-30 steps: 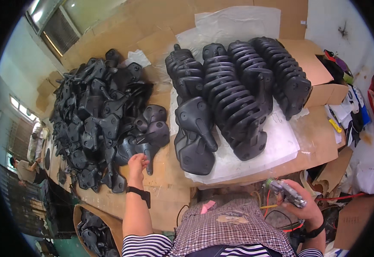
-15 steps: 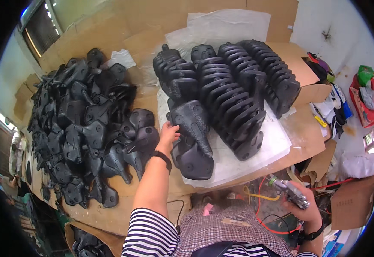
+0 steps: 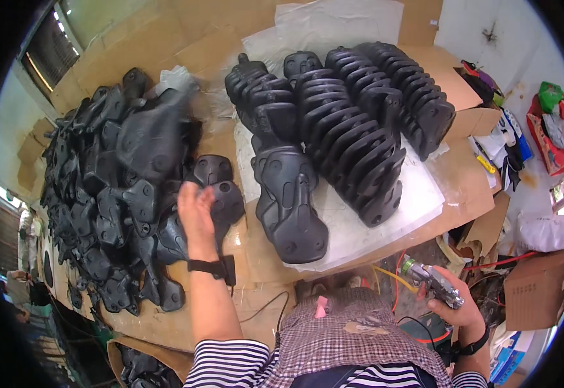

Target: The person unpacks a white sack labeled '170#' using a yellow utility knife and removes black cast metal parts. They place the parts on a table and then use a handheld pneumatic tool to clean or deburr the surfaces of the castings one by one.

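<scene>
Currently left hand (image 3: 196,208) closes loosely on a black plastic shell (image 3: 220,194) at the near edge of the loose pile (image 3: 110,194) — looks stiff, light, smooth, best taken by its rim — while right hand (image 3: 453,304) clasps a power screwdriver (image 3: 432,282) off to the side.

The person wears a top with black and white striped sleeves under a brown and white checked apron bearing a small pink tag. A black strap circles each wrist, just below the bare hands.
</scene>
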The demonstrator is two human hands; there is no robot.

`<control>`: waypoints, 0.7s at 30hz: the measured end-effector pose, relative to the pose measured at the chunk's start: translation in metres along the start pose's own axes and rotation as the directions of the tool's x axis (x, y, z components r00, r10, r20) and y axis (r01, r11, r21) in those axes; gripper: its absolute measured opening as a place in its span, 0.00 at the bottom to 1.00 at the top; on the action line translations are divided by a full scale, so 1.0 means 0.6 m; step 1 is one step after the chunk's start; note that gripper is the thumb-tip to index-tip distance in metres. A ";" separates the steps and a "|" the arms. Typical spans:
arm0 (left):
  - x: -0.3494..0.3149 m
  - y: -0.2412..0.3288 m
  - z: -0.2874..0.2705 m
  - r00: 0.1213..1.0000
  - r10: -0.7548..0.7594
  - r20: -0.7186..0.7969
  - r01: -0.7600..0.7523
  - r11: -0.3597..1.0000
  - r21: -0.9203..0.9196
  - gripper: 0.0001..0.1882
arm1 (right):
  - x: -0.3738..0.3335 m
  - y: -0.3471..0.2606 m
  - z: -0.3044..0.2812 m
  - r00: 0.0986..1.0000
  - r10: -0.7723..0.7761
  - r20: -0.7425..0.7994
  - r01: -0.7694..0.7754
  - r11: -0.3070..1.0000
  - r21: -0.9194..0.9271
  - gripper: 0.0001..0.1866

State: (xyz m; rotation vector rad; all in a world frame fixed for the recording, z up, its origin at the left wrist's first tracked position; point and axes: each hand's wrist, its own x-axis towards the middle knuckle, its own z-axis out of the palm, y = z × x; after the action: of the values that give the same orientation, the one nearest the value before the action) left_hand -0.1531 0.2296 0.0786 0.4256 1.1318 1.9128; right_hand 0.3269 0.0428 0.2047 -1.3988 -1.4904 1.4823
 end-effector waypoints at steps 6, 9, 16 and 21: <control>-0.138 -0.226 -0.124 0.740 -0.670 0.058 0.383 0.490 0.783 0.18 | 0.006 0.009 0.015 0.999 -0.009 0.038 0.007 0.999 0.051 0.33; -0.200 -0.226 -0.094 0.680 -0.728 0.091 0.597 0.622 0.507 0.16 | -0.007 -0.002 0.016 0.999 -0.028 0.047 0.024 0.996 0.083 0.32; -0.211 -0.207 -0.052 0.754 -0.608 0.249 0.587 0.794 0.161 0.13 | -0.036 0.005 -0.004 0.994 0.034 0.099 -0.035 0.999 0.006 0.31; -0.219 -0.207 -0.044 0.775 -0.597 0.205 0.560 0.800 0.214 0.11 | -0.016 -0.031 0.018 0.985 -0.118 -0.125 0.138 0.975 0.171 0.32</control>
State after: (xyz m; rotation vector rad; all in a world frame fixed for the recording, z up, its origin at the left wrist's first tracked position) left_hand -0.0323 0.1379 -0.0233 0.3404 1.0658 1.1956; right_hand 0.3150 0.0337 0.2227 -1.2354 -1.3161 1.3954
